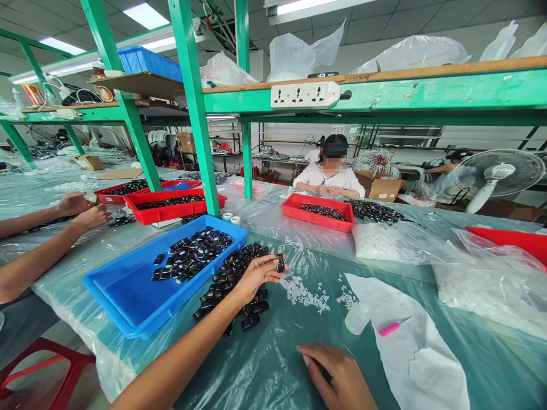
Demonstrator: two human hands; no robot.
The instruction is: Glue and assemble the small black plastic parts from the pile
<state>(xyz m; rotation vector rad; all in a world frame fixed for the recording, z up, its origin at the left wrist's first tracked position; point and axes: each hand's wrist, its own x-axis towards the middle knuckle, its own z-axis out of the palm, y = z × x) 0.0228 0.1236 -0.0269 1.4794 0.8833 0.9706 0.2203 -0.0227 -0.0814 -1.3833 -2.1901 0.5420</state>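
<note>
My left hand is closed on a small black plastic piece, pinched at the fingertips above the table. Below it and to its left spreads a loose heap of similar black pieces. Beside that heap, a blue tray holds more of them at its far end. My right hand hovers low at the front, fingers loosely bent and apart, with nothing visible in them. Tiny white parts lie scattered just beyond. To the right, a pink-handled tool rests on a crumpled white sheet.
Red trays of black pieces stand farther back. Clear bags of white parts sit at right. A green shelf frame rises behind the blue tray. Another person's hands work at left; a person sits opposite.
</note>
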